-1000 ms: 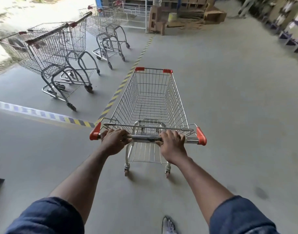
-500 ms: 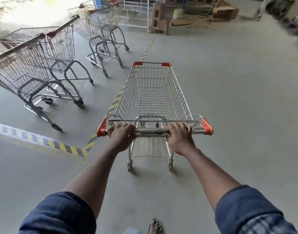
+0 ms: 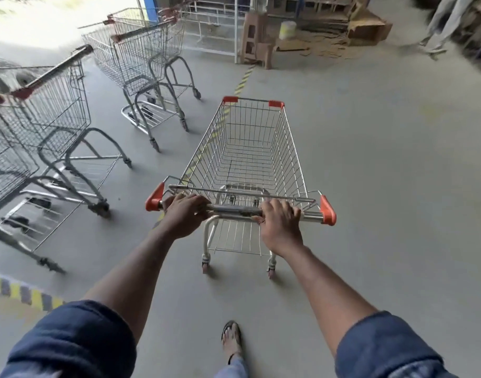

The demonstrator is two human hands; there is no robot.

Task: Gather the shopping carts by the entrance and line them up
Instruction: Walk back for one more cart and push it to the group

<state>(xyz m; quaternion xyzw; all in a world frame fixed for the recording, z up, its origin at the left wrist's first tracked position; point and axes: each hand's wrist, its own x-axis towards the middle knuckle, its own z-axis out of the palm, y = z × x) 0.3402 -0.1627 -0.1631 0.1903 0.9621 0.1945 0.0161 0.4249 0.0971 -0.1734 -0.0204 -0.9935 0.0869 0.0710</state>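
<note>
A grey concrete floor (image 3: 383, 173) fills most of the view. On its left side stands a near pair of silver wire shopping carts (image 3: 51, 115) with dark red handles. They appear nested one into the other, and motion blurs them. Farther back, toward the bright entrance, a second pair of silver wire carts (image 3: 141, 58) stands the same way, well apart from the near pair.

To the right of both groups and touching neither is the silver wire shopping cart with orange corner caps (image 3: 250, 148). Its four wheels are on the floor and its front end points at the far wall. Flattened brown cardboard boxes (image 3: 367, 28) lie at that wall, with a brown plastic stool (image 3: 257, 39) just beside them.

A yellow-and-black striped floor line (image 3: 21, 291) crosses the lower left corner. Another runs from the stool toward the cart's left side.

Two bare forearms reach out of dark blue sleeves (image 3: 70, 342) to the cart's chrome handle bar (image 3: 234, 210). The left grip (image 3: 183, 214) is clenched around the bar near its left end. The right grip (image 3: 280, 227) grasps the bar right of centre, fingers curled over the top.

A foot in a dark sandal (image 3: 232, 338) is on the floor behind the cart.
</note>
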